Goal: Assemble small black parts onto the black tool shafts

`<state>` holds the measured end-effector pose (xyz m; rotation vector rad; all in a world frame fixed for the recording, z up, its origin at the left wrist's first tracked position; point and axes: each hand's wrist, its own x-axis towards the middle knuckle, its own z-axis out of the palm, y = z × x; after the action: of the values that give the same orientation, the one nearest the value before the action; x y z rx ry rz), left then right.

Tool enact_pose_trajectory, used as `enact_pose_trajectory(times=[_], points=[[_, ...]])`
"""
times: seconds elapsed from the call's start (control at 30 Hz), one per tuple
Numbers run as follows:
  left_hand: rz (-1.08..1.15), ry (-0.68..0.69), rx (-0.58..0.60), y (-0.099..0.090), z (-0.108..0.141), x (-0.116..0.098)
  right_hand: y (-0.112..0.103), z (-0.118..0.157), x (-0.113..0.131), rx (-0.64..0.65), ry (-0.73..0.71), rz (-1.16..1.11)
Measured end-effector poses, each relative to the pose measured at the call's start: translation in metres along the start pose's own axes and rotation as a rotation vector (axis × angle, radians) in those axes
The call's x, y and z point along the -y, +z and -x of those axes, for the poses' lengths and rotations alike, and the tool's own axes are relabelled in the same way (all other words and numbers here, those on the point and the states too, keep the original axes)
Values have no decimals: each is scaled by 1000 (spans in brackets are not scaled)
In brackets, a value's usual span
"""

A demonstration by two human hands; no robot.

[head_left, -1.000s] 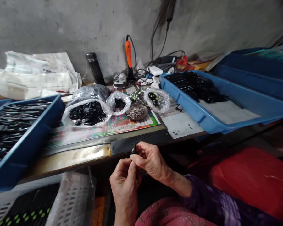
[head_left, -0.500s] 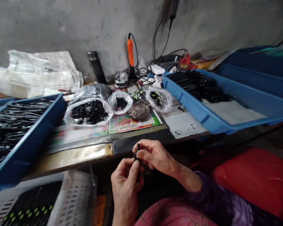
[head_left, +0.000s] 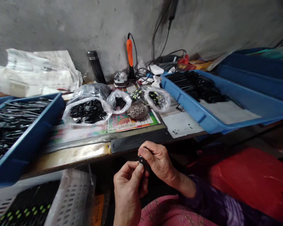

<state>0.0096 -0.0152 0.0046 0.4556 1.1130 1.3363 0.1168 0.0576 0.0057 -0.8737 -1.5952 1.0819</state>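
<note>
Just in front of the bench edge, a small black part [head_left: 141, 159] with a round end and a small light dot is pinched between my two hands. My left hand [head_left: 130, 185] grips it from below, thumb on top and fingers curled. From the upper right, my right hand [head_left: 158, 160] holds the same part between thumb and forefinger. Most of the part is hidden by my fingers. Beyond my hands, a shallow dish [head_left: 142, 113] of small metal pieces sits on the bench, beside open plastic bags of black pieces [head_left: 88, 111] and of black-and-green pieces [head_left: 155, 98].
A blue tray [head_left: 41, 133] of long dark parts stands at the left, another blue tray [head_left: 226, 124] with black parts at the right. An orange-handled tool [head_left: 129, 55] and a black cylinder [head_left: 96, 67] stand near the wall. A white basket [head_left: 68, 194] sits below the bench.
Both hands have shifted slightly right. The black part has turned, so its round face with the light dot now shows, where before a narrow end pointed up.
</note>
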Motion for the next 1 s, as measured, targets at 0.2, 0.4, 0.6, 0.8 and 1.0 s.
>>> enact_pose_trajectory(times=[0.2,0.4,0.6,0.8,1.0], points=[[-6,7,-2,1,-2,3,-5,-7,-11,229,286,-356],[-16,24,-28,-3,-5,3,-4,-8,-10,197,203,-248],[-68,86,-92,-5,-6,-1,-10,-10,-6,357,252,-262],[-113,155,-71,-5,-2,3,-10,-9,1,362,308,-174],[-160,136,-64,-8,-3,-1,-13,-10,-1,431,298,-211]])
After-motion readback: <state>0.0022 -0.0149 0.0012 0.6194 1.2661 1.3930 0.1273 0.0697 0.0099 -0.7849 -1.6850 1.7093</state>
